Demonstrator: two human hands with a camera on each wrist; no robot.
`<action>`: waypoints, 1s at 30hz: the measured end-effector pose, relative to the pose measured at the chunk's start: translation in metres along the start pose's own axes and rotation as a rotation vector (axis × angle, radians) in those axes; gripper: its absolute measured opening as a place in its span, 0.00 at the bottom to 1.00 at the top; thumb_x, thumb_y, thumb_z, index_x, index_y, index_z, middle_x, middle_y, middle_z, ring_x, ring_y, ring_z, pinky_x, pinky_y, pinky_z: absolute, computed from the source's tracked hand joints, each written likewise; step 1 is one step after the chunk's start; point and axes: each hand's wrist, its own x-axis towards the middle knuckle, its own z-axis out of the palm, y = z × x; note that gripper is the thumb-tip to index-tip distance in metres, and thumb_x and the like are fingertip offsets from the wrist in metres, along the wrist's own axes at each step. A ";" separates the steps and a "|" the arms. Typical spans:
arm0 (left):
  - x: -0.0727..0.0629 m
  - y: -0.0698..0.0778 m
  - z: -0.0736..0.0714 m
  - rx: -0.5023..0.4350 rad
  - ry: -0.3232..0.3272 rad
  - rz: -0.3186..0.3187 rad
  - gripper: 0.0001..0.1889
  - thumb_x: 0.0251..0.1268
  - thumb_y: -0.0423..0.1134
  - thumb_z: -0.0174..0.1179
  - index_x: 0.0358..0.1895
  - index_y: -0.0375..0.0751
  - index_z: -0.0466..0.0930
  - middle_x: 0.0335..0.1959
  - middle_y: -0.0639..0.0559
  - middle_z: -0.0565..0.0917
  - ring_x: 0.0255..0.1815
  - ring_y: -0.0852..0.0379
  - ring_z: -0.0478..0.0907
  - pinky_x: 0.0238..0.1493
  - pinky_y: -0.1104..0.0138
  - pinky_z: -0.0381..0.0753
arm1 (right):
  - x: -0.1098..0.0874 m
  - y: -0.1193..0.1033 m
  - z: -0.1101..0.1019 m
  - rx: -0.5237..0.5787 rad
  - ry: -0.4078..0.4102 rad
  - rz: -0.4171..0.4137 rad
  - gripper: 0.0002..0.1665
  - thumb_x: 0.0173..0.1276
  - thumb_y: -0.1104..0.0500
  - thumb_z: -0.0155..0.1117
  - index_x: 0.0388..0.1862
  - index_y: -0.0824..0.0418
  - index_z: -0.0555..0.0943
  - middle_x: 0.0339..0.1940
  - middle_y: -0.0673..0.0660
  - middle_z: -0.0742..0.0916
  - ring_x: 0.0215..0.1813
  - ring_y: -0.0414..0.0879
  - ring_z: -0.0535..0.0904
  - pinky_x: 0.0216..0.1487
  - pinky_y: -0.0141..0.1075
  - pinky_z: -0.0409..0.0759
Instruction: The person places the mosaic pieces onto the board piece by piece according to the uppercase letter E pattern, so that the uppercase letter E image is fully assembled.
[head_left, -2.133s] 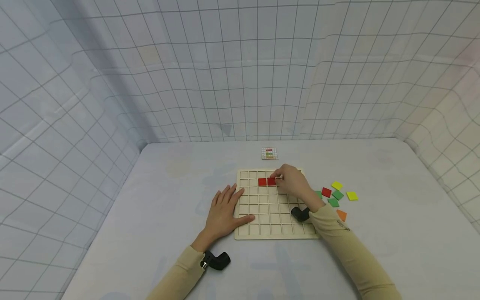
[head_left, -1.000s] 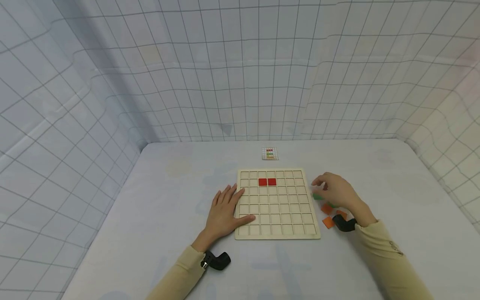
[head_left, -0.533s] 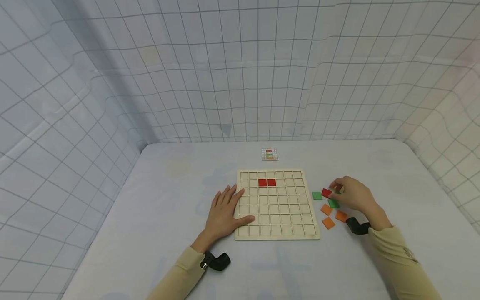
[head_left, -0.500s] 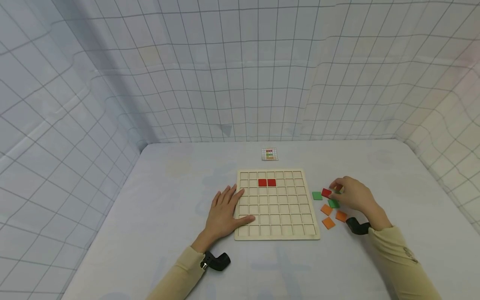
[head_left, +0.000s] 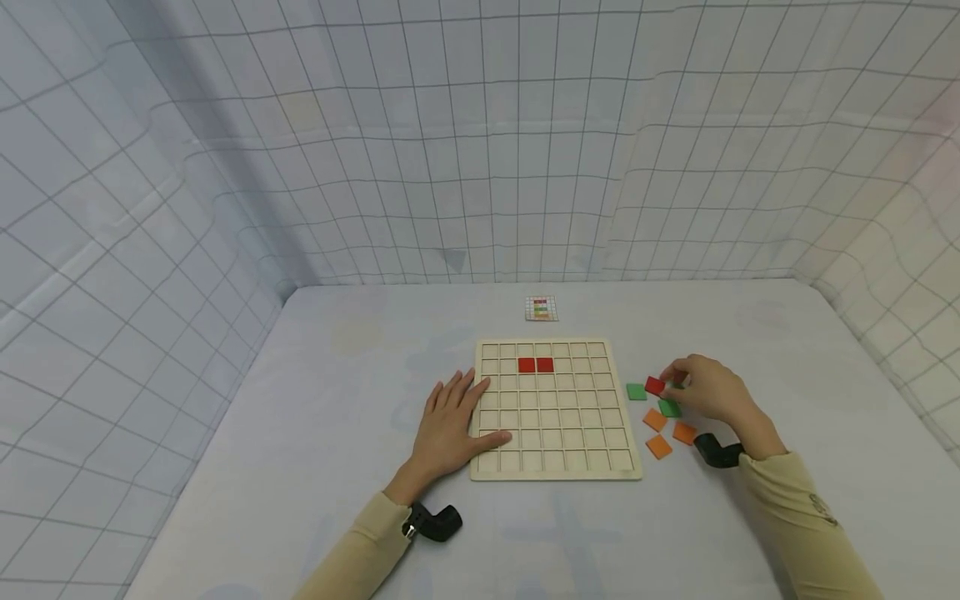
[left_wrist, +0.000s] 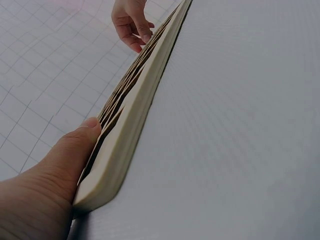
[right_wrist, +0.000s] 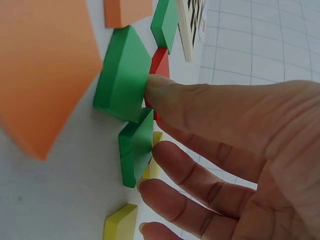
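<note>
My left hand (head_left: 447, 429) lies with fingers spread on the left edge of a pale gridded board (head_left: 558, 462). In the left wrist view its thumb reaches over the rim. Two red square tiles (head_left: 536, 365) sit side by side in cells of the board's second row from the far side. To the right of the board, my right hand (head_left: 708, 387) pinches another red tile (head_left: 655, 386) between thumb and index finger, low among loose tiles. Green tiles (right_wrist: 137, 145) lie close by the fingers; yellow tiles (right_wrist: 121, 222) show only in the right wrist view.
Three orange tiles (head_left: 659, 447) lie nearer me, beside the board's right edge. A green tile (head_left: 636, 392) is left of the pinched red one. Behind the board lies a small card (head_left: 542, 308) with a coloured grid pattern. White grid-lined cloth (head_left: 525, 192) surrounds the table.
My right hand has let go of the second red tile in the board and moved right to the loose tiles, reaching another red one. Over the last half second both hands are nearly still.
</note>
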 end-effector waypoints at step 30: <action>0.001 0.000 0.000 -0.017 0.025 0.013 0.47 0.53 0.70 0.57 0.73 0.46 0.59 0.73 0.44 0.56 0.74 0.46 0.46 0.70 0.50 0.39 | 0.016 -0.010 0.009 0.021 0.010 0.021 0.14 0.57 0.59 0.69 0.37 0.66 0.78 0.32 0.57 0.80 0.31 0.49 0.72 0.31 0.40 0.72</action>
